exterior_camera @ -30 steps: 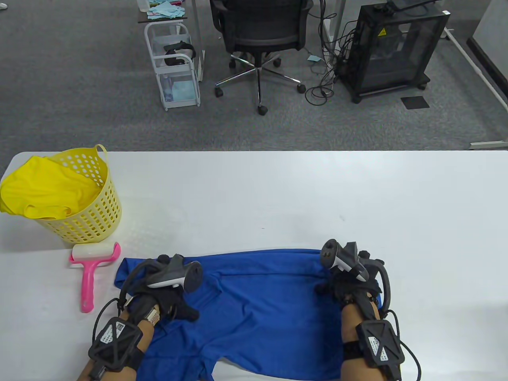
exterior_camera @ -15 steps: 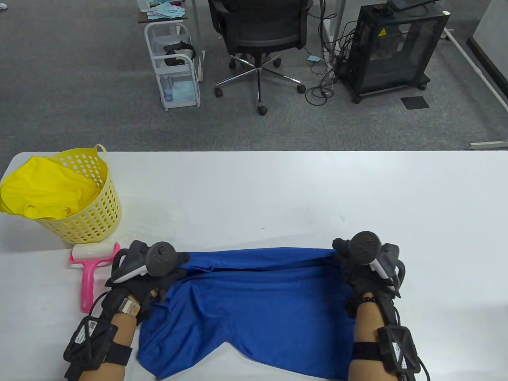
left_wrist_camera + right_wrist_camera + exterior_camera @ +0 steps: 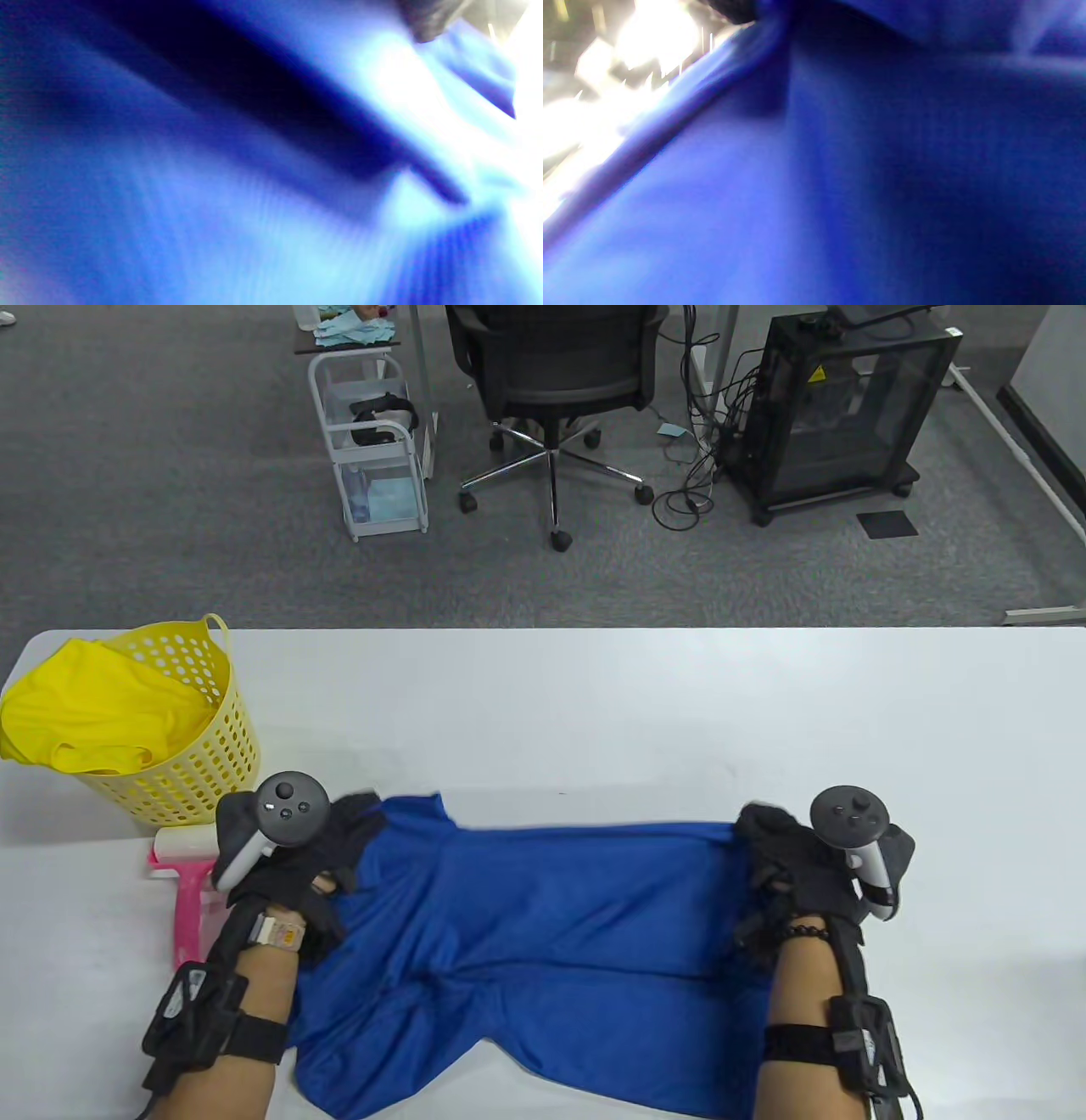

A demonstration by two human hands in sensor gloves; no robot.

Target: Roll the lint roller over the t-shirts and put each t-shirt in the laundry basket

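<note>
One blue t-shirt lies creased, spread between both hands.

White table with blue t-shirt, yellow basket, pink lint roller

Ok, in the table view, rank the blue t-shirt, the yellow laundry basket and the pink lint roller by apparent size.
1. blue t-shirt, largest by far.
2. yellow laundry basket.
3. pink lint roller, smallest, though the left hand hides part of it.
</note>
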